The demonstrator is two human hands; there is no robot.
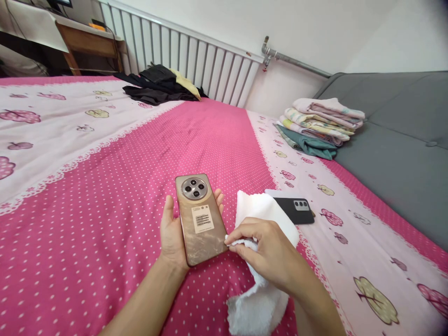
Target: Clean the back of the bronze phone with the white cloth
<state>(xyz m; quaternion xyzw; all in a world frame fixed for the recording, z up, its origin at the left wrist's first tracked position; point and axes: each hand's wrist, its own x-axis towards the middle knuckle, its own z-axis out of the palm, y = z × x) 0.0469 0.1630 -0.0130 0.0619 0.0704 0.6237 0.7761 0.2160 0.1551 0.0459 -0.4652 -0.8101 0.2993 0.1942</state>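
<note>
A gold smartphone (217,240) lies back side up in my left hand (173,238), which supports it from beneath with the thumb along its left edge and fingertips showing past the right edge. Its back carries a round camera ring at the top and a paper label with barcodes. My right hand (271,247) pinches a white cloth (259,210) between thumb and fingers, and the pinched tip touches the phone's lower right edge. The rest of the cloth spreads behind that hand and hangs down below it.
Just right of the cloth, a black phone (292,211) lies on the pink dotted bedspread (217,135). Folded bedding (322,121) is stacked by the grey headboard (395,121). Dark clothes (157,86) lie at the far edge, before a white radiator (189,51).
</note>
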